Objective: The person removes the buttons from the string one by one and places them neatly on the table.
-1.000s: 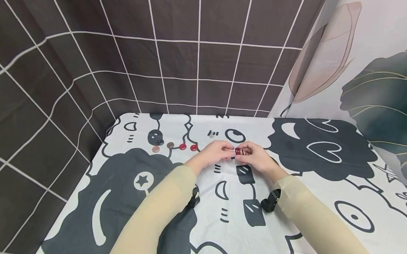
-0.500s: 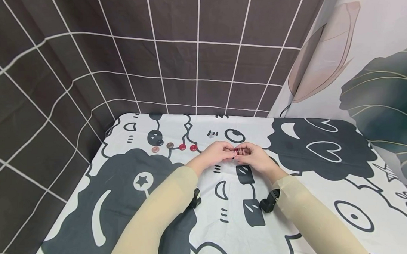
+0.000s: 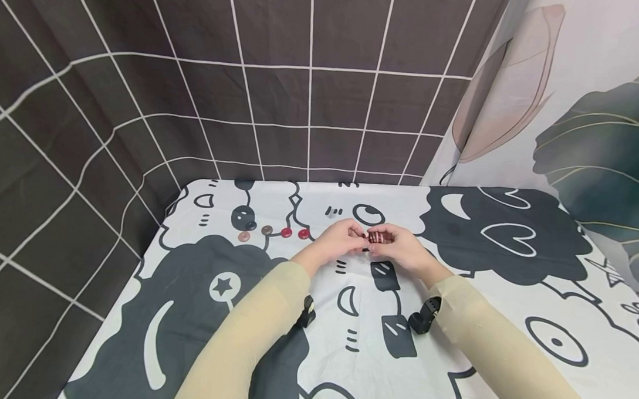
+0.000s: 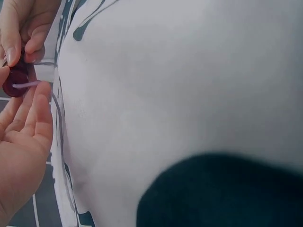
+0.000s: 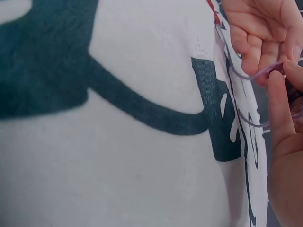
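Note:
Close over the cloth, my two hands meet fingertip to fingertip in the head view. My right hand (image 3: 400, 246) holds a short row of dark red and pale buttons (image 3: 376, 237) in its curled fingers. My left hand (image 3: 339, 241) has thumb and fingers at the left end of that row, pinching a thin lilac cord. In the left wrist view the cord (image 4: 26, 85) comes out through the face of a dark red button (image 4: 15, 85). Another stretch of cord (image 5: 253, 124) loops below the right fingers in the right wrist view. The fingers hide part of the row.
Left of the hands lie loose buttons: two red ones (image 3: 286, 232) (image 3: 304, 234), a brown one (image 3: 267, 230), a pink one (image 3: 244, 237) and a dark one (image 3: 252, 225). A black-and-white patterned cloth (image 3: 351, 363) covers the table. Dark checked curtain (image 3: 273, 95) stands behind.
The left fingertips closed in against the right ones half a second ago and now stand slightly apart from them at the top. The loose buttons have not moved.

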